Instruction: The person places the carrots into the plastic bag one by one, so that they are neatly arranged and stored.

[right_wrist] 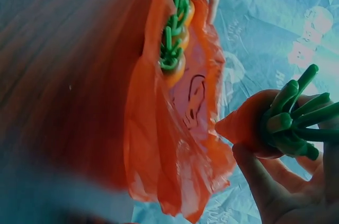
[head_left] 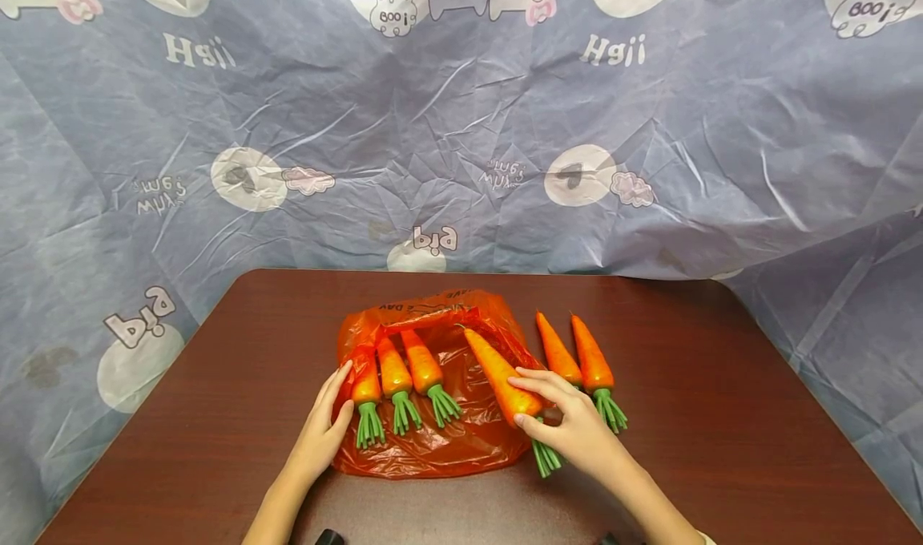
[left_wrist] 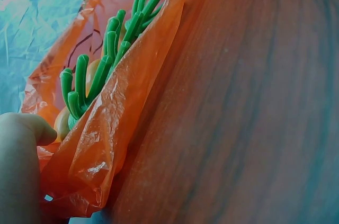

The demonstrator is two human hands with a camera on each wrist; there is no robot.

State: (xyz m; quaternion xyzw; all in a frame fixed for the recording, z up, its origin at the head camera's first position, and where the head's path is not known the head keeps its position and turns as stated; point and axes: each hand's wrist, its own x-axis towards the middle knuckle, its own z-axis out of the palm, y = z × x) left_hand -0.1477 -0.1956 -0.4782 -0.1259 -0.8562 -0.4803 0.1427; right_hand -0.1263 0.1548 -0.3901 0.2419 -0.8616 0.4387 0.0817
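Observation:
An orange-red plastic bag point(head_left: 461, 441) lies with its mouth facing the person. Three carrots point(head_left: 395, 373) with green stalks lie side by side in its left part. My left hand point(head_left: 320, 429) is at the bag's left edge, its thumb point(left_wrist: 39, 128) over the rim beside the nearest carrot; its other fingers are partly hidden. My right hand point(head_left: 570, 421) grips another carrot point(head_left: 501, 375) between thumb and fingers. That carrot's tip points into the bag's mouth, and its stalks point(right_wrist: 291, 113) face back toward the person.
Two more carrots point(head_left: 593, 357) lie on the dark brown table point(head_left: 721, 417) just right of the bag, one partly behind the right hand. A grey-blue printed sheet point(head_left: 461, 128) hangs behind the table. Small black objects point(head_left: 329, 537) show at the bottom edge.

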